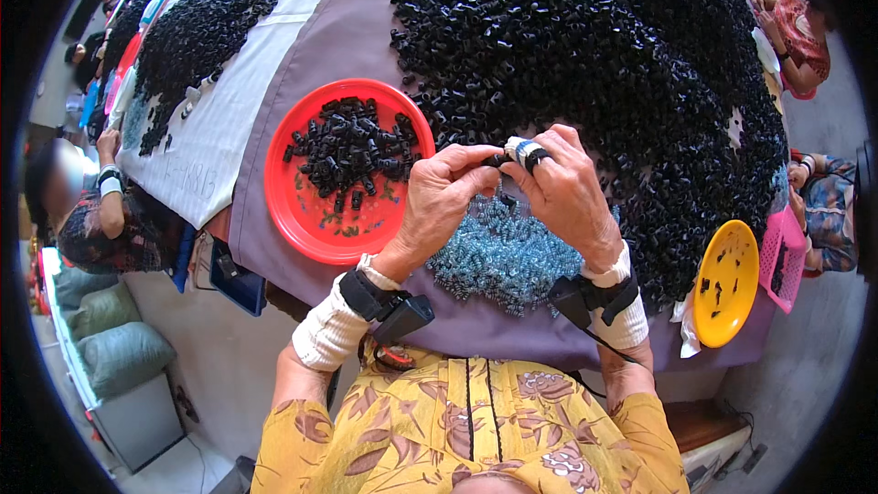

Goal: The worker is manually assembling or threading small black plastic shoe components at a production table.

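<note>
At the far left edge a seated person's arm (114, 185) rests against a white striped cloth (238, 82) that carries a long spread of small black plastic pieces (197, 32). Next comes the purple-covered worktop (347, 37), with a round red plate (315, 210) lying on it near its front edge; the plate holds a loose cluster of black pieces (352, 151) in its upper half. Just right of the plate the left hand (437, 197) is raised above the worktop, fingers curled, thumb and forefinger pinching a small black piece (497, 161) at the point where both hands meet. The right hand (567, 192) presses in from the other side, its forefinger wrapped in white and blue tape, fingertips closed on the same small piece; whether it grips a second part there cannot be told. Each wrist wears a white cuff and a black strap with a small device. Directly under the hands lies a heap of pale blue translucent pieces (503, 256). Behind and to the right spreads a great mound of black pieces (622, 64), reaching the worktop's right edge. A yellow plate (727, 284) with a few black bits lies at the lower right, a pink basket (782, 256) just beside it, and other people's arms (814, 192) show beyond.
</note>
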The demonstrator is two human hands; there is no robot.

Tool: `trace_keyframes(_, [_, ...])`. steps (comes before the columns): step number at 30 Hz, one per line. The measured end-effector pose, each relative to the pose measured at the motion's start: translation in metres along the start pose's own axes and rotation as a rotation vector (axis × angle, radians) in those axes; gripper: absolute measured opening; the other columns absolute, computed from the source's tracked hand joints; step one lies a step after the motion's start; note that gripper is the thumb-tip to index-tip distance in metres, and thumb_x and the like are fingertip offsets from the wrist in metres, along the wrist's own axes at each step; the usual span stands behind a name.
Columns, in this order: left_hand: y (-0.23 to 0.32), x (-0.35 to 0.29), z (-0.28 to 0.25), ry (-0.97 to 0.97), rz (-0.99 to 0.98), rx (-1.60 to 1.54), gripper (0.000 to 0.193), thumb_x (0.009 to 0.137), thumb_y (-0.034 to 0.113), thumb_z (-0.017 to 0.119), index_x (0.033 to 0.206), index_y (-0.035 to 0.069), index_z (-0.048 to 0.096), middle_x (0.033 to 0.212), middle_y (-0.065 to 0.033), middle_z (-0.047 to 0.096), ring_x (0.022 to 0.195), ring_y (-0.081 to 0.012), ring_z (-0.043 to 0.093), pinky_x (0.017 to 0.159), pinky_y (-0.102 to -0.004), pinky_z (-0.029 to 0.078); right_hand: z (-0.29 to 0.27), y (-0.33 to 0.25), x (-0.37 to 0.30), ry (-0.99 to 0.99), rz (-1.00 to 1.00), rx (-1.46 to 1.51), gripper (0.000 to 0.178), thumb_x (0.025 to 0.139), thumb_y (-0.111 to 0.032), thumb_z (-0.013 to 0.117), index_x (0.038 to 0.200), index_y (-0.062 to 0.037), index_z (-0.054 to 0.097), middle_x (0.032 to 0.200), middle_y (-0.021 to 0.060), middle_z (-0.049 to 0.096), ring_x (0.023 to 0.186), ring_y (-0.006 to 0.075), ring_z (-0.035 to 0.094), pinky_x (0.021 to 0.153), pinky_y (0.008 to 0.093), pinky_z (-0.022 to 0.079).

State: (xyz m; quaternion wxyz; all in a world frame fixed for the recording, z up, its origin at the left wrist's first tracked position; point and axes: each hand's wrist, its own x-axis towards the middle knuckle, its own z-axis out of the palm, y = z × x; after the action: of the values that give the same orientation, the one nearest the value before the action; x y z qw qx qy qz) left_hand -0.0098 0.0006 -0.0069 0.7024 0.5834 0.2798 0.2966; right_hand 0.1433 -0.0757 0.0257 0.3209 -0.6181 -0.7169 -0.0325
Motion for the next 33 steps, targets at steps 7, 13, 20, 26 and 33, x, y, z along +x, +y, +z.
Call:
trace_keyframes(7, [-0.0036,0.0013,0.0014,0.032,0.028,-0.005,0.022,0.082,-0.002,0.06,0.103,-0.003,0.065,0.084,-0.0041,0.06,0.07,-0.0086,0.059,0.063,-0.0204,0.048,0.005,0.0004,-0.0033,-0.041,0.02,-0.071,0.012,0.077,-0.008,0.064,0.078,0.0033,0.06,0.075,0.0123,0.058,0.075,0.0259,0.056,0.078,0.038,0.042])
trace_keyframes(13, [-0.0025,-0.0002,0.0,0.005,0.001,-0.003,0.022,0.083,0.0,0.061,0.105,-0.002,0.064,0.084,-0.0037,0.061,0.072,-0.0089,0.06,0.065,-0.0203,0.05,0.0022,0.0021,-0.0037,0.0,0.04,0.044,0.01,0.077,-0.009,0.064,0.077,0.0002,0.06,0.073,0.0105,0.057,0.074,0.0259,0.056,0.076,0.0376,0.042])
trace_keyframes(20, [-0.0009,0.0001,0.0,-0.01,-0.027,-0.024,0.025,0.085,0.003,0.062,0.109,-0.002,0.062,0.085,-0.0059,0.066,0.073,-0.009,0.061,0.069,-0.0217,0.051,0.0,0.0064,-0.0036,0.041,0.027,0.062,0.012,0.077,-0.012,0.065,0.077,-0.0011,0.061,0.07,0.0094,0.057,0.07,0.0251,0.055,0.075,0.0361,0.042])
trace_keyframes(26, [0.0,-0.0004,0.0011,-0.001,-0.012,0.036,0.024,0.084,0.002,0.062,0.108,-0.002,0.062,0.086,-0.0062,0.066,0.075,-0.0098,0.062,0.068,-0.0216,0.052,0.0032,0.0041,-0.0059,0.016,-0.013,-0.003,0.013,0.076,-0.012,0.066,0.073,-0.0002,0.061,0.071,0.0088,0.056,0.07,0.0232,0.054,0.076,0.0357,0.042])
trace_keyframes(33, [0.0015,-0.0015,0.0,-0.019,0.026,0.106,0.023,0.083,-0.003,0.059,0.105,-0.002,0.064,0.088,-0.0052,0.062,0.074,-0.0099,0.061,0.067,-0.0211,0.051,0.0029,0.003,-0.0078,-0.019,-0.026,-0.044,0.014,0.074,-0.011,0.066,0.066,-0.0004,0.061,0.072,0.0091,0.056,0.074,0.0231,0.054,0.078,0.0371,0.041])
